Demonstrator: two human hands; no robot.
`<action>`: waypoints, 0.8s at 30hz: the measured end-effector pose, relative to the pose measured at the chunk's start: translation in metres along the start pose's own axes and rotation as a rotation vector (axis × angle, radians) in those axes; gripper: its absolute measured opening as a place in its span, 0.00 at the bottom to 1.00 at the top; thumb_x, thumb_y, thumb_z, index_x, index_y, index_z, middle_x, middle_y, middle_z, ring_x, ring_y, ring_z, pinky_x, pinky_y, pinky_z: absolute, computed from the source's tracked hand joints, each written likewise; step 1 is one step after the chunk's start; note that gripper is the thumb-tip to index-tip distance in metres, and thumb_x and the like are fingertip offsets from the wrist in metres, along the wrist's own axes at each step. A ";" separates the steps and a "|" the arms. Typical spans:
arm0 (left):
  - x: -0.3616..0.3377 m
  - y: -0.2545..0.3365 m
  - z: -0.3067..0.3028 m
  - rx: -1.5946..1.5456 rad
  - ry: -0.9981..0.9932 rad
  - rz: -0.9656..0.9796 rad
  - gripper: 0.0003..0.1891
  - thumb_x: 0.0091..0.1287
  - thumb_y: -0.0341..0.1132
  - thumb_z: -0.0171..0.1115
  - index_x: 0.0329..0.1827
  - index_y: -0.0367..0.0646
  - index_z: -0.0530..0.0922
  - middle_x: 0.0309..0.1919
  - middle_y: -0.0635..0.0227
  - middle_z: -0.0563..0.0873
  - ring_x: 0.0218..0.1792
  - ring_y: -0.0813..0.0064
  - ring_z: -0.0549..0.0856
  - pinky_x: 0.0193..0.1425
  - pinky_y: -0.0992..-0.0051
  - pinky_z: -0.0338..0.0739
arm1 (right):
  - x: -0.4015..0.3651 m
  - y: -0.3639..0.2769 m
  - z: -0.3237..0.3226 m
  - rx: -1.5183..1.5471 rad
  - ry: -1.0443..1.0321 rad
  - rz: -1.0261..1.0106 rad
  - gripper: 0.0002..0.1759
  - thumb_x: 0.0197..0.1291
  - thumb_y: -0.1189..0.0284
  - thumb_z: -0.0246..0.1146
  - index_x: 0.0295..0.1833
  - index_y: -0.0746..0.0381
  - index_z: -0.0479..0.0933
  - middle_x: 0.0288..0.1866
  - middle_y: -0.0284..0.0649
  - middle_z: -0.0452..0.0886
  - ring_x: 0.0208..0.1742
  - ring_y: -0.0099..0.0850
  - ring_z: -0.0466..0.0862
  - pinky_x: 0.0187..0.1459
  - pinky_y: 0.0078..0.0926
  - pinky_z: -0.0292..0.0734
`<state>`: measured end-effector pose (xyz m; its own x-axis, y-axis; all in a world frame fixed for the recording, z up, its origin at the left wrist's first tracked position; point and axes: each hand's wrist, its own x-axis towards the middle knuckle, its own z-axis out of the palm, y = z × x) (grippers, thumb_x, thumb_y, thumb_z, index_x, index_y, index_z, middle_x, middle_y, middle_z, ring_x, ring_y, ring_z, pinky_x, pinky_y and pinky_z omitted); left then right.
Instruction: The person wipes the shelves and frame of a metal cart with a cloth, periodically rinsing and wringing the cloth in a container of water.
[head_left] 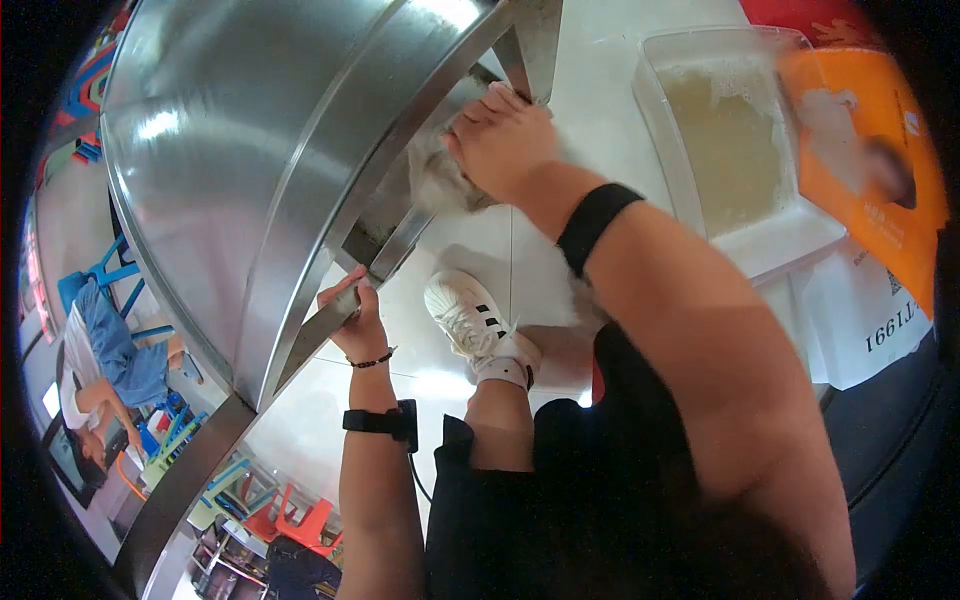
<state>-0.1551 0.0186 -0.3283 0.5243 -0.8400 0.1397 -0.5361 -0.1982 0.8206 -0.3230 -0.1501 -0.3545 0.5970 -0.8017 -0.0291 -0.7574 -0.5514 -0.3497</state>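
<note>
The right hand (505, 140) presses a bunched, blurred grey cloth (438, 175) against the underside framing of the round steel unit (230, 130). The cloth looks soft, light and probably wet, so slippery; a bunched hold under palm and fingers suits it. The left hand (352, 318) is curled around the unit's lower rail (322, 322), stiff and likely thin-edged. A plastic tub (780, 240) of cloudy water sits to the unit's right.

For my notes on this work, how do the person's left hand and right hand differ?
The left hand grips a metal bar; the right hand holds a cloth. The left hand has a beaded bracelet and a black strap behind it, the right hand one black band. Both hands are bare.
</note>
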 end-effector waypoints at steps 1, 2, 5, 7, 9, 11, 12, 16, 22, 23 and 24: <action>-0.001 0.001 0.001 -0.021 0.002 -0.032 0.11 0.50 0.21 0.52 0.34 0.38 0.62 0.33 0.57 0.77 0.38 0.71 0.76 0.44 0.75 0.69 | 0.001 0.007 0.003 -0.018 0.129 -0.024 0.14 0.46 0.57 0.51 0.30 0.54 0.75 0.34 0.34 0.73 0.43 0.30 0.69 0.56 0.44 0.45; -0.001 0.002 0.001 -0.043 0.003 -0.064 0.11 0.50 0.20 0.52 0.33 0.39 0.62 0.33 0.57 0.77 0.38 0.71 0.76 0.45 0.75 0.69 | 0.001 0.010 0.006 -0.036 0.257 -0.047 0.13 0.47 0.59 0.50 0.30 0.54 0.75 0.33 0.33 0.73 0.42 0.29 0.69 0.56 0.43 0.47; -0.001 0.004 0.000 -0.004 -0.033 -0.087 0.11 0.50 0.20 0.51 0.33 0.40 0.60 0.34 0.58 0.77 0.39 0.71 0.75 0.45 0.75 0.68 | -0.006 -0.026 -0.001 -0.010 0.115 0.053 0.13 0.46 0.60 0.50 0.28 0.56 0.75 0.32 0.33 0.74 0.41 0.30 0.69 0.54 0.39 0.50; -0.003 -0.004 -0.001 -0.080 -0.033 -0.060 0.10 0.51 0.20 0.51 0.33 0.39 0.61 0.34 0.59 0.77 0.39 0.71 0.75 0.46 0.75 0.68 | -0.014 -0.062 0.020 0.035 0.164 -0.048 0.13 0.45 0.61 0.50 0.28 0.57 0.75 0.32 0.33 0.74 0.41 0.30 0.69 0.52 0.38 0.52; -0.003 -0.005 -0.001 -0.163 -0.040 -0.029 0.10 0.51 0.21 0.51 0.34 0.39 0.63 0.35 0.59 0.76 0.39 0.71 0.75 0.46 0.75 0.68 | -0.023 -0.097 0.029 0.045 0.006 -0.156 0.13 0.45 0.61 0.51 0.30 0.57 0.75 0.33 0.33 0.73 0.42 0.30 0.69 0.51 0.36 0.52; -0.003 -0.002 -0.002 -0.104 -0.047 -0.074 0.10 0.53 0.24 0.53 0.34 0.38 0.62 0.35 0.58 0.76 0.37 0.73 0.75 0.46 0.74 0.68 | -0.029 -0.107 0.041 0.098 0.119 -0.196 0.13 0.45 0.61 0.51 0.31 0.56 0.74 0.33 0.33 0.73 0.42 0.31 0.69 0.51 0.35 0.53; -0.004 -0.001 -0.003 -0.132 -0.035 -0.074 0.07 0.52 0.24 0.53 0.34 0.37 0.68 0.36 0.61 0.76 0.38 0.74 0.75 0.45 0.76 0.68 | -0.029 -0.107 0.037 0.144 0.230 -0.242 0.13 0.45 0.61 0.51 0.31 0.56 0.74 0.34 0.33 0.73 0.43 0.31 0.69 0.51 0.35 0.54; -0.003 0.002 -0.005 -0.021 -0.069 -0.036 0.07 0.52 0.23 0.53 0.33 0.36 0.67 0.35 0.60 0.76 0.39 0.75 0.75 0.44 0.77 0.68 | -0.017 -0.069 0.020 0.097 0.069 -0.267 0.12 0.46 0.60 0.50 0.30 0.54 0.74 0.33 0.32 0.74 0.42 0.29 0.70 0.47 0.33 0.59; -0.004 -0.002 -0.004 -0.074 -0.088 -0.014 0.09 0.51 0.23 0.54 0.32 0.38 0.63 0.33 0.57 0.77 0.39 0.71 0.76 0.47 0.74 0.68 | -0.004 0.017 0.007 0.037 0.330 -0.192 0.10 0.45 0.61 0.52 0.22 0.55 0.72 0.23 0.30 0.71 0.34 0.28 0.71 0.39 0.28 0.62; -0.005 -0.005 -0.004 -0.122 -0.074 -0.019 0.09 0.51 0.22 0.53 0.32 0.38 0.63 0.33 0.57 0.77 0.39 0.71 0.76 0.47 0.72 0.67 | -0.004 0.023 0.009 0.065 0.493 -0.222 0.10 0.44 0.62 0.53 0.22 0.55 0.72 0.22 0.30 0.71 0.33 0.28 0.70 0.38 0.27 0.62; -0.004 -0.003 -0.005 -0.050 -0.084 -0.032 0.09 0.51 0.22 0.52 0.32 0.38 0.62 0.33 0.57 0.77 0.39 0.69 0.76 0.48 0.70 0.67 | -0.005 0.020 0.009 0.064 0.484 -0.224 0.10 0.44 0.62 0.53 0.22 0.55 0.72 0.22 0.30 0.71 0.33 0.28 0.70 0.38 0.27 0.62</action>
<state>-0.1525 0.0253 -0.3288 0.4824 -0.8733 0.0675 -0.4852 -0.2023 0.8507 -0.3391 -0.1556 -0.3696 0.5408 -0.6891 0.4824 -0.5990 -0.7181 -0.3543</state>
